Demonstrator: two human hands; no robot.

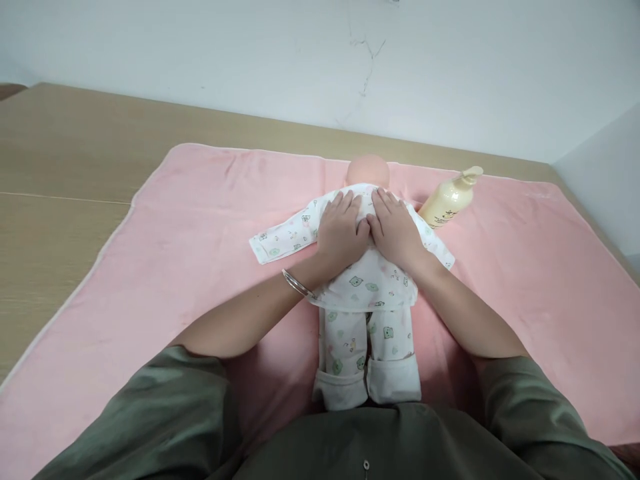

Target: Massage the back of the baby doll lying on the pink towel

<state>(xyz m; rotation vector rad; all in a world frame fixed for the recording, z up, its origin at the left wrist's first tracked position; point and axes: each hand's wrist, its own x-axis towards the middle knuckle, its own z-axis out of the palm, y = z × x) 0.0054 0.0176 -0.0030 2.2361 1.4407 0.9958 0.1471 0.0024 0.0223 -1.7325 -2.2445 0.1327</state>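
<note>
A baby doll [367,171] lies on a pink blanket, its bald head pointing away from me. It wears a white printed top [367,283] with long sleeves spread to both sides, and matching trousers [345,343] with turned-up cuffs. My left hand [343,230] rests flat on the upper left of the top, fingers stretched toward the head. Beside it my right hand [395,227] lies flat on the upper right, the two thumbs close together. Both hands press on the cloth without gripping it. The doll's face is not visible.
The pink blanket [215,233] covers much of a wooden table [65,147]. A cream pump bottle [450,200] stands on the blanket right of the doll's head. Behind the table rises a white wall [225,60] with a crack.
</note>
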